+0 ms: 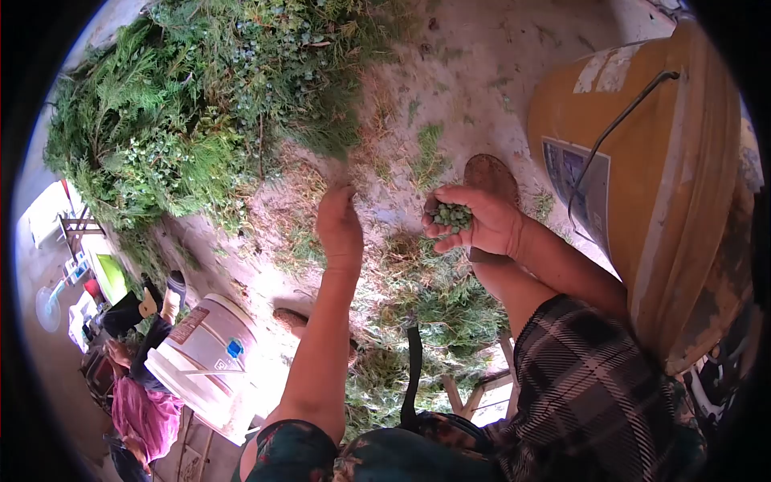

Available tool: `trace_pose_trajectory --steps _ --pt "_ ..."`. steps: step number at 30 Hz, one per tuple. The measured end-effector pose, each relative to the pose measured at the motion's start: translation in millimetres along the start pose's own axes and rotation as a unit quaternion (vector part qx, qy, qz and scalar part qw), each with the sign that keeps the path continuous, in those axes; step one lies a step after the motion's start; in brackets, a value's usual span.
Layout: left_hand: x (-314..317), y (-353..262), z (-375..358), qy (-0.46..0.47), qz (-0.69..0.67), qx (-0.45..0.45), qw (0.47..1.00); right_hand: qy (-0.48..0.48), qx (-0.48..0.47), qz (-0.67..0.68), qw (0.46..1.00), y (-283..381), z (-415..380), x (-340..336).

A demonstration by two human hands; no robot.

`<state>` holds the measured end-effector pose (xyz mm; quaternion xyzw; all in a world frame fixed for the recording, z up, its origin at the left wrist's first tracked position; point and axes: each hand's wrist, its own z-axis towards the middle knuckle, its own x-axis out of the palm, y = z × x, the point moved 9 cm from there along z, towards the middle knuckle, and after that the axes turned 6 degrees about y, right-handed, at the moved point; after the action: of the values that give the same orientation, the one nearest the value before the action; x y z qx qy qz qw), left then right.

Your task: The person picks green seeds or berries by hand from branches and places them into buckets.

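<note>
My right hand (498, 221) is cupped, palm up, around a small heap of round green cones (451, 215), which look like arborvitae cones. To its left, my left hand (340, 229) is held out over the floor with its fingers curled together. Whatever lies between those fingertips, if anything, is hidden. Beyond both hands, at the upper left, spreads a big pile of green conifer branches (201, 104) bearing pale cones. My left hand is nearest to the pile's lower edge and apart from my right hand.
A large yellow bucket (634, 112) with a wire handle stands close on my right. On the left are a white bucket (221, 329) and another person in pink clothing (144, 414). Loose sprigs (450, 313) litter the floor around my shoes.
</note>
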<state>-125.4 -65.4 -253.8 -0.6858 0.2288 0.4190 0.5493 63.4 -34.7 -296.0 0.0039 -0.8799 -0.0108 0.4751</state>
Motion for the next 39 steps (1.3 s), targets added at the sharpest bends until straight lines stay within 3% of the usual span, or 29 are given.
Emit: trace_pose_trajectory --steps 2,3,5,6,8,11,15,16,17,18,19,21,23,25,26,27,28,30,31,33,35,37,39 --pt "-5.5 30.1 -15.7 -0.025 -0.114 -0.160 0.980 -0.013 0.003 -0.012 1.000 -2.1 -0.9 -2.9" --pt "3.9 50.1 -22.0 -0.007 -0.256 -0.256 0.932 -0.007 0.001 -0.008 1.000 -1.7 -0.1 -3.5" --pt "5.1 43.9 -20.7 -0.035 -0.492 -0.342 0.800 -0.004 0.002 0.001 1.000 -4.4 -0.1 -4.0" --pt "2.3 42.8 -18.2 -0.034 -0.492 -0.345 0.799 -0.008 0.001 -0.006 1.000 -3.4 0.0 -3.6" --pt "9.5 31.8 -10.2 0.006 -0.608 -0.311 0.731 -0.013 0.000 -0.011 1.000 -2.6 0.6 -3.8" --pt "11.7 24.2 -8.2 0.020 -0.641 -0.294 0.709 -0.004 0.001 -0.004 1.000 -2.8 0.8 -2.5" --pt "13.0 31.7 -11.2 0.062 -0.624 -0.312 0.714 -0.013 0.001 -0.030 0.999 -1.2 -0.6 -2.0" --pt "-7.8 48.1 -4.1 0.076 -0.322 -0.232 0.915 -0.013 0.001 -0.029 0.999 -1.1 -0.6 -1.9" --pt "-20.9 47.6 2.8 0.081 0.025 -0.122 0.989 -0.013 0.002 -0.029 0.999 -1.2 -0.4 -2.1" --pt "-29.9 46.6 8.2 0.032 0.136 -0.063 0.988 -0.010 -0.001 -0.023 1.000 -1.6 -0.2 -2.0" --pt "-25.1 55.4 12.6 0.034 0.136 -0.065 0.988 -0.008 -0.003 -0.018 1.000 -2.2 -0.1 -2.2" --pt "-23.6 81.5 18.0 -0.011 0.103 -0.166 0.981 -0.009 -0.004 -0.027 1.000 -1.5 0.7 -2.0" --pt "-11.1 72.7 9.1 0.007 0.180 -0.162 0.970 -0.011 0.000 -0.037 0.999 -3.2 -1.3 -1.6" --pt "15.0 18.8 -20.7 0.155 0.080 -0.101 0.979 -0.024 -0.007 -0.040 0.999 -0.1 -2.5 -2.8" --pt "28.5 9.6 -65.7 0.169 0.144 -0.037 0.974 -0.021 -0.006 -0.043 0.999 1.8 -1.6 -2.0" --pt "39.3 -6.7 -104.7 0.278 0.096 -0.048 0.955 -0.033 -0.004 -0.036 0.999 2.0 -1.6 -4.1" --pt "54.2 -17.8 -154.4 0.321 0.081 0.016 0.943 -0.044 0.002 -0.026 0.999 -0.7 -1.5 -5.6" --pt "39.5 -55.6 -194.1 0.434 -0.072 -0.050 0.897 -0.036 0.009 -0.036 0.999 -2.2 -0.9 -2.9" --pt "36.7 -47.3 -199.5 0.476 -0.101 -0.125 0.865 -0.034 0.012 -0.045 0.998 -1.0 -1.1 -2.6" --pt "16.6 12.5 -180.1 0.334 -0.049 -0.198 0.920 -0.026 0.015 -0.045 0.999 -3.2 -1.1 -3.3" --pt "-27.3 57.2 -120.4 0.168 0.031 -0.190 0.967 -0.038 0.001 -0.039 0.999 -1.6 -0.7 -4.2" --pt "-59.0 95.9 -69.5 0.070 0.177 -0.156 0.969 -0.023 0.001 -0.042 0.999 -1.0 -0.1 1.1" --pt "-72.6 131.5 -42.3 0.032 0.191 -0.257 0.947 -0.030 0.003 -0.045 0.999 -0.7 0.1 -1.0"
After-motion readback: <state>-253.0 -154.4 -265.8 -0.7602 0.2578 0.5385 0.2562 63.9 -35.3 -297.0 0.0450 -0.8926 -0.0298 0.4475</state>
